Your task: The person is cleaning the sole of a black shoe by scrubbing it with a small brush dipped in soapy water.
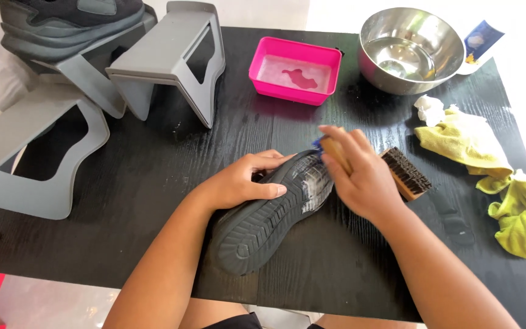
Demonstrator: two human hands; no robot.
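Firmly, the left hand (245, 180) clasps the upturned black shoe (272, 210) while the right hand (360, 176) grips a small brush (334, 148).

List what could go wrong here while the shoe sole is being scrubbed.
1. The left hand grips the shoe right beside the small brush in the right hand; a slip could scrape the fingers.
2. The sole looks wet and soapy, so the shoe might slide on the black table.
3. The second brush lies close behind the right hand and could be knocked away.
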